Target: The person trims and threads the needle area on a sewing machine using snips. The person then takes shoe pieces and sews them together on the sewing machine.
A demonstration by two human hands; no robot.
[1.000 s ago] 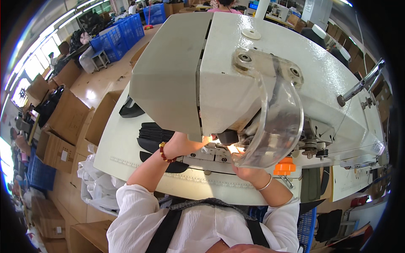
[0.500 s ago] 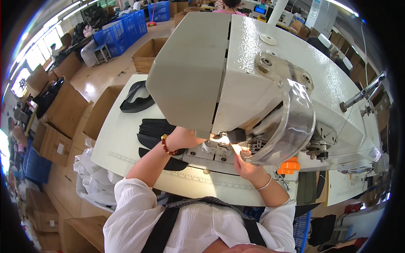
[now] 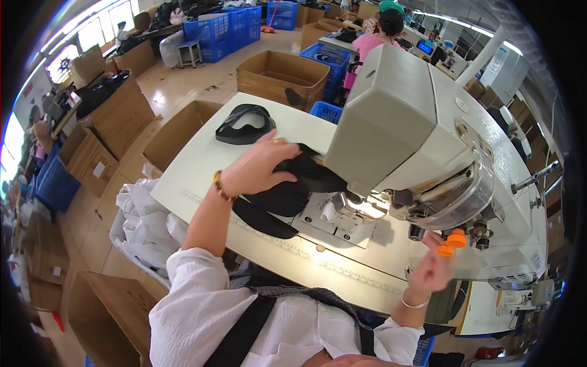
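Note:
My left hand point(image 3: 260, 166) reaches over the table left of the sewing machine point(image 3: 391, 116). Its thumb and fingers are closed on a black fabric piece point(image 3: 315, 174), blurred and partly under the machine head. Beneath that hand lie several more black fabric pieces point(image 3: 266, 220), overlapping beside the lit needle area point(image 3: 361, 208). My right hand point(image 3: 431, 269) is raised near the orange knobs point(image 3: 452, 240), slightly blurred, its fingers loosely apart with nothing seen in them. Farther back on the table rests a black curved band point(image 3: 244, 131).
White plastic bags point(image 3: 143, 211) fill a bin at the table's left. Open cardboard boxes point(image 3: 281, 76) stand beyond and left of the table. Blue crates point(image 3: 208, 37) line the back. A person in pink point(image 3: 370, 43) sits past the machine. Dark green pieces point(image 3: 441, 306) lie at lower right.
My left hand has moved from the needle area to the upper left, onto a black fabric piece. My right hand has drawn away rightward. The view has shifted, showing more of the table.

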